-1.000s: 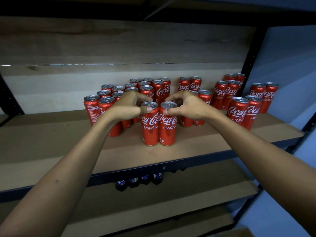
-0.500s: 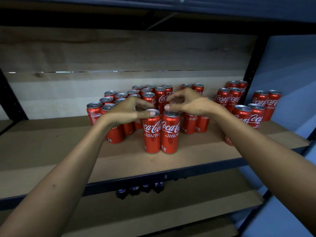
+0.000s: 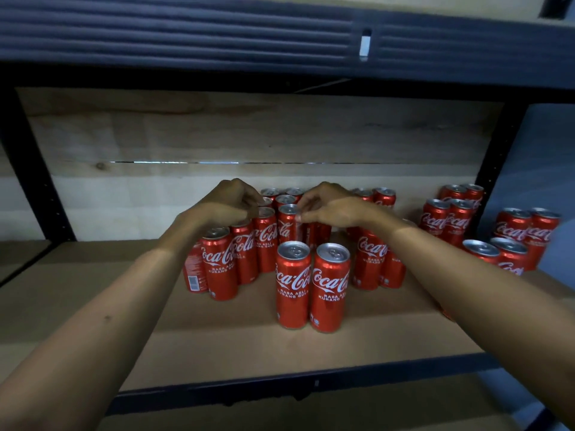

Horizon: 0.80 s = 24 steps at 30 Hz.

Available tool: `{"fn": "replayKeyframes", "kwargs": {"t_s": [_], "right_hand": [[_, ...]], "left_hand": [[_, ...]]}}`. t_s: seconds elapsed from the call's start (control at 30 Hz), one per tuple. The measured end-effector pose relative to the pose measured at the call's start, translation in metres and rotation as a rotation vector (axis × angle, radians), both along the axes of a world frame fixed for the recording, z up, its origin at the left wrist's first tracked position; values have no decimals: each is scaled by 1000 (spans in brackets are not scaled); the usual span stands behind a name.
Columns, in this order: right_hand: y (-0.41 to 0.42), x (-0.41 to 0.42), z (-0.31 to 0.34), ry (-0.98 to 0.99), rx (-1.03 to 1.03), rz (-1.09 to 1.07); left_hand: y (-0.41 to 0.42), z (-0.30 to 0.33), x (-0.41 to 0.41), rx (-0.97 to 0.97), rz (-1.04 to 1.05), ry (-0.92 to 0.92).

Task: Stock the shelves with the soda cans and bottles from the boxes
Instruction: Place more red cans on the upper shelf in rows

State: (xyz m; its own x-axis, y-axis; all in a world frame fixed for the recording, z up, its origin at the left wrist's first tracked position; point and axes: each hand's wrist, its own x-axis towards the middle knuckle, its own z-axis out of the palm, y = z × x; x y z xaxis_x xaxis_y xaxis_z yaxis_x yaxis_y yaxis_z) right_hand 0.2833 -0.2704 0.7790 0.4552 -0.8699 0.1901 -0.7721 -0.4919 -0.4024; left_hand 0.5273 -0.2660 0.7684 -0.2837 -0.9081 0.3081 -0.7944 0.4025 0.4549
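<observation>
Lifting off front cans [image 3: 312,286]: hands [image 3: 280,206].

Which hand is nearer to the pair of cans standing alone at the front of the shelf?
Right, narrowly. The right hand hangs above and just behind the front pair of cans, almost over it. The left hand sits farther off to the pair's left, over the left cluster of cans.
</observation>
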Motion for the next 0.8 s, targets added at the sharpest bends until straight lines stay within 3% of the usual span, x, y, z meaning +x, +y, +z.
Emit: {"fn": "replayKeyframes", "kwargs": {"t_s": [0.13, 0.33, 0.47, 0.8], "right_hand": [[-22, 21, 0, 78, -64, 39], [-55, 24, -14, 260, -51, 17], [-60, 24, -20, 202, -40, 24], [-62, 26, -25, 110, -61, 60]], "left_hand": [[-11, 3, 2, -42, 0, -153], [-36, -3, -12, 36, -30, -245], [-48, -8, -23, 36, -41, -325], [-55, -17, -22, 20, -38, -265]]}}
